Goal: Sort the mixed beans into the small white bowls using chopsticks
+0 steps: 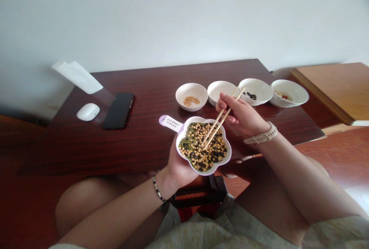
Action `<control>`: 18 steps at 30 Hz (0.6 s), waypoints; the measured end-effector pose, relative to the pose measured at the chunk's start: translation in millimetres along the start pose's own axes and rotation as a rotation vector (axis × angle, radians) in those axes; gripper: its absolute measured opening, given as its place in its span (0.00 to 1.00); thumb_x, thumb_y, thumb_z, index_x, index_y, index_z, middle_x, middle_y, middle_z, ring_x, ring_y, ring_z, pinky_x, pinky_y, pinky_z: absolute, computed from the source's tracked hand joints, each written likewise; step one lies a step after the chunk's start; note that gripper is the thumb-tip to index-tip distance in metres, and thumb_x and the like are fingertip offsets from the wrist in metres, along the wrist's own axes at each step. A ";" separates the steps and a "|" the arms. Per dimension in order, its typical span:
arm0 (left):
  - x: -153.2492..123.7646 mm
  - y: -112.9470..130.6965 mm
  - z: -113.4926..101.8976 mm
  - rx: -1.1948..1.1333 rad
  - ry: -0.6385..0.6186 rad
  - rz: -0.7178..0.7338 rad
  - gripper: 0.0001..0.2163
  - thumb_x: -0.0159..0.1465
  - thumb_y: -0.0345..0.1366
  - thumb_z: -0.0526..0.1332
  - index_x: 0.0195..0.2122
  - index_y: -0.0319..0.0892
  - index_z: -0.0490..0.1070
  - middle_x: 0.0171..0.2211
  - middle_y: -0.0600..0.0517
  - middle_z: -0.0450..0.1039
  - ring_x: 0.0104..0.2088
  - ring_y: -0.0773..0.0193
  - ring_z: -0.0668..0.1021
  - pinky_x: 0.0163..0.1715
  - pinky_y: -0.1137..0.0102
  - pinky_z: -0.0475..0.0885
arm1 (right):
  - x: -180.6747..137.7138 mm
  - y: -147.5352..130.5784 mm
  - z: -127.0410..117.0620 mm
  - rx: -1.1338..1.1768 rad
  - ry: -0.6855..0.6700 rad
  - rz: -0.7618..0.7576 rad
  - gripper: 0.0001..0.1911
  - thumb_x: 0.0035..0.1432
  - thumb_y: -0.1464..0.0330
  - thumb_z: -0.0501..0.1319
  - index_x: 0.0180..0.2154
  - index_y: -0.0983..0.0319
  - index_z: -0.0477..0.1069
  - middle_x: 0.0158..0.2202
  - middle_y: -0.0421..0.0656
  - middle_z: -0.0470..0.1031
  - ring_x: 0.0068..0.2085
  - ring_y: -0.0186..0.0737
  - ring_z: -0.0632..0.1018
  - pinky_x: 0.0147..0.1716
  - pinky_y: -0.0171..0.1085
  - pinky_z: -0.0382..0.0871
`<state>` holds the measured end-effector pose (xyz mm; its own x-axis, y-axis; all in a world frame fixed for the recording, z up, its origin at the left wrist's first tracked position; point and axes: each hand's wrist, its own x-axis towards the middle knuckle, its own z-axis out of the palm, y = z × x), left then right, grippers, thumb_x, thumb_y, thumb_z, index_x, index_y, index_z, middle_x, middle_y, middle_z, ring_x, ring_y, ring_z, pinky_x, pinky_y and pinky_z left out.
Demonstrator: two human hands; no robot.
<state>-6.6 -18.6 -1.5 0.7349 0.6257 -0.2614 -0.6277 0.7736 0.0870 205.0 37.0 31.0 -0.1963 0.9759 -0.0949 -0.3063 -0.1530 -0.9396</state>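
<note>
My left hand [181,166] holds up a flower-shaped bowl [228,141] from below, with its purple-edged, labelled handle pointing away to the left. Mixed beans [198,151] fill the bowl: yellow, black and small green ones. In my right hand [240,114] is a pair of wooden chopsticks [220,120], their tips down among the beans. Beyond stand a white bowl [180,93] with some yellow beans, a second white bowl [213,91] partly behind my right hand, a third bowl [263,87] with black beans, and a fourth bowl [301,95] with pale and red bits.
A dark wooden table [138,87] carries the bowls and stands against a pale wall. To the left lie a black phone [118,110], a white mouse [88,112] and a white folded object [77,77]. A lighter wooden table [334,87] stands at the right.
</note>
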 end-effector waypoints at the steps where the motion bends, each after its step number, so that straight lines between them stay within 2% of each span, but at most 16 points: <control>1: 0.1 -0.1 -0.1 0.003 0.000 -0.001 0.26 0.67 0.54 0.51 0.58 0.45 0.72 0.55 0.46 0.77 0.57 0.48 0.77 0.62 0.50 0.65 | 0.0 -0.4 -0.2 -0.008 0.009 -0.004 0.22 0.74 0.55 0.64 0.31 0.62 0.67 0.26 0.36 0.61 0.20 0.24 0.55 0.19 0.34 0.39; 10: 0.0 0.5 1.9 -0.005 -0.025 -0.004 0.26 0.68 0.53 0.52 0.59 0.43 0.72 0.55 0.45 0.77 0.57 0.48 0.76 0.61 0.52 0.67 | -0.5 -4.5 2.0 -0.005 0.091 -0.087 0.23 0.72 0.54 0.67 0.30 0.62 0.67 0.27 0.37 0.63 0.20 0.23 0.56 0.18 0.34 0.40; 18: -0.1 1.2 -3.3 -0.005 -0.005 -0.023 0.27 0.67 0.53 0.52 0.59 0.43 0.72 0.55 0.45 0.76 0.57 0.46 0.76 0.60 0.50 0.68 | 9.3 -8.7 -10.3 0.048 0.381 -0.315 0.28 0.61 0.48 0.73 0.31 0.57 0.60 0.27 0.35 0.60 0.20 0.27 0.55 0.15 0.36 0.43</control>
<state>-8.3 -18.1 -4.6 0.7506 0.6081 -0.2584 -0.6116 0.7874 0.0763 215.4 49.0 34.9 0.2647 0.9618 0.0691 -0.3401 0.1602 -0.9266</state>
